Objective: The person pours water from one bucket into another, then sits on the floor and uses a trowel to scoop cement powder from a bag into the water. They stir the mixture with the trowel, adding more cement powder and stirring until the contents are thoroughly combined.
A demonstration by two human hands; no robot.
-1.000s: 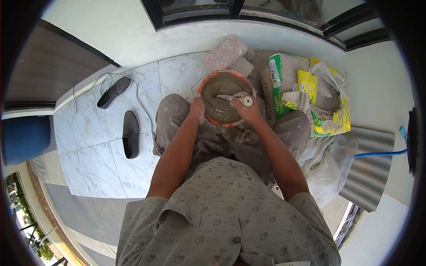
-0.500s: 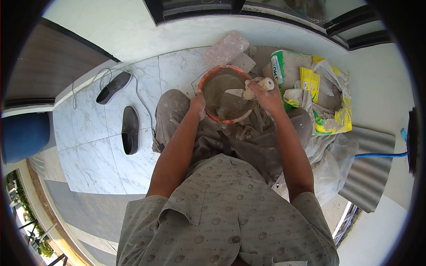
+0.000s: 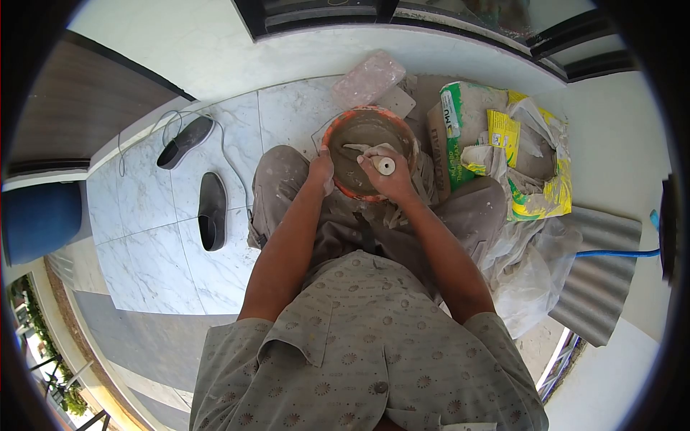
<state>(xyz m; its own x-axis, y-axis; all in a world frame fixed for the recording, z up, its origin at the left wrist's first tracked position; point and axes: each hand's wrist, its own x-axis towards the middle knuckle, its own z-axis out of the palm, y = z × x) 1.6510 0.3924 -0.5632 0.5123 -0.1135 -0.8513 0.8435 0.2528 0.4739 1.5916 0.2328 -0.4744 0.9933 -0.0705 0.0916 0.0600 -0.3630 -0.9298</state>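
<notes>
An orange-rimmed bucket [image 3: 335, 129] of wet grey mortar [image 3: 374, 129] stands between my knees. My left hand [image 3: 322, 172] grips the bucket's left rim. Over the bucket, my right hand [image 3: 389, 172] is closed round the pale round handle of a trowel [image 3: 353, 146]. The trowel's blade points left, and part of it is hidden by the mortar and my fingers.
A torn green and yellow bag [image 3: 453, 133] of grey powder lies right of the bucket. Behind the bucket is a dusty brick [image 3: 369, 77]. Dark shoes [image 3: 211, 210] and a cable are on the left tiles. Plastic sheeting [image 3: 528, 280] and a corrugated sheet [image 3: 600, 266] lie at right.
My right hand has moved left with the trowel, from the bucket's right rim to over the mortar. My left hand has stayed on the rim.
</notes>
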